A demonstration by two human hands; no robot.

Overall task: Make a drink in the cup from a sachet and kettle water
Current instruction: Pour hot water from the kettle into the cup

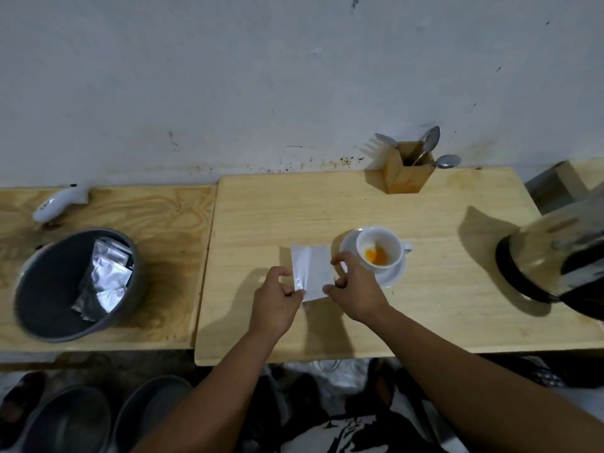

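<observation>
A white cup [380, 246] stands on a white saucer [394, 277] at the middle of the light wooden table [359, 207]; orange powder lies in its bottom. Just left of the cup, a silver-white sachet [312, 271] is held between both hands above the table. My left hand [277, 297] pinches its lower left corner. My right hand [354, 289] grips its right edge with thumb and fingers. The steel kettle [555, 253] with a black base stands at the table's right edge, partly cut off by the frame.
A grey bin [45, 289] with several silver sachets sits on the plywood surface at left, with a white handheld object [58, 204] behind it. A wooden holder [408, 171] with spoons and a fork stands by the wall. Grey basins [147, 416] lie on the floor.
</observation>
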